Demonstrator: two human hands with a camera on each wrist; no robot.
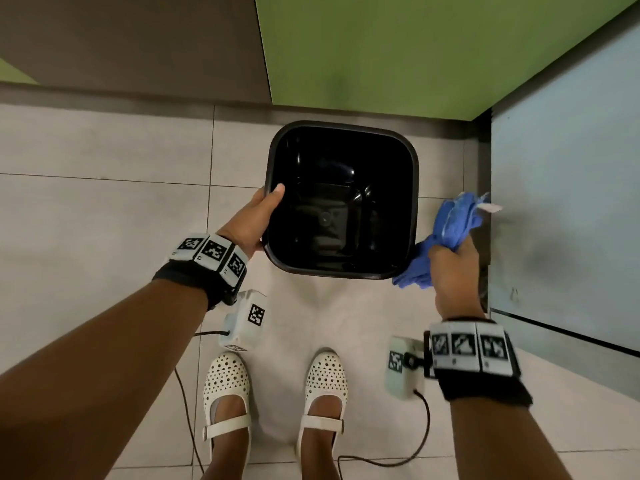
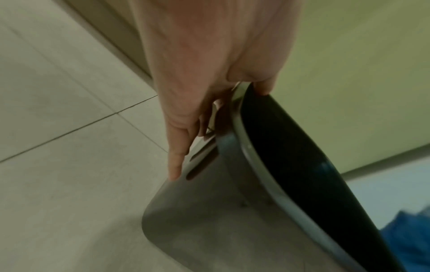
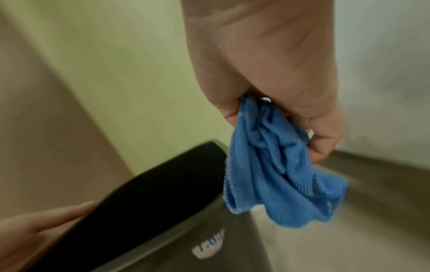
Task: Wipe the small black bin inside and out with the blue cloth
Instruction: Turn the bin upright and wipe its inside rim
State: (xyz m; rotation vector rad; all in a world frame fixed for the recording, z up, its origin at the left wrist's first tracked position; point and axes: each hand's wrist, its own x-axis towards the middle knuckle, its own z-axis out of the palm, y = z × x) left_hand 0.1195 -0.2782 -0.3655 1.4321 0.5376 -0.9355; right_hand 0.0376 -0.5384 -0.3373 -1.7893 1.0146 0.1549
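Note:
The small black bin (image 1: pixel 410 174) is square with rounded corners, its open top facing me above the tiled floor. My left hand (image 1: pixel 258 220) grips its left rim, thumb hooked inside and fingers (image 2: pixel 177 162) down the outer wall (image 2: pixel 209 211). The bin's inside looks dark and glossy. My right hand (image 1: pixel 450 268) holds the bunched blue cloth (image 1: pixel 453 220) just off the bin's right rim, apart from it. In the right wrist view the blue cloth (image 3: pixel 274 165) hangs from my curled fingers (image 3: pixel 318 139) beside the bin (image 3: pixel 144 211), which bears a white label (image 3: pixel 209 246).
Pale floor tiles (image 1: pixel 104 202) lie all around. A green wall panel (image 1: pixel 398 53) and a brown one (image 1: pixel 131 43) stand behind the bin. A light blue panel (image 1: pixel 564 202) closes off the right side. My white shoes (image 1: pixel 225 393) stand below the bin, with cables (image 1: pixel 419 441) trailing by them.

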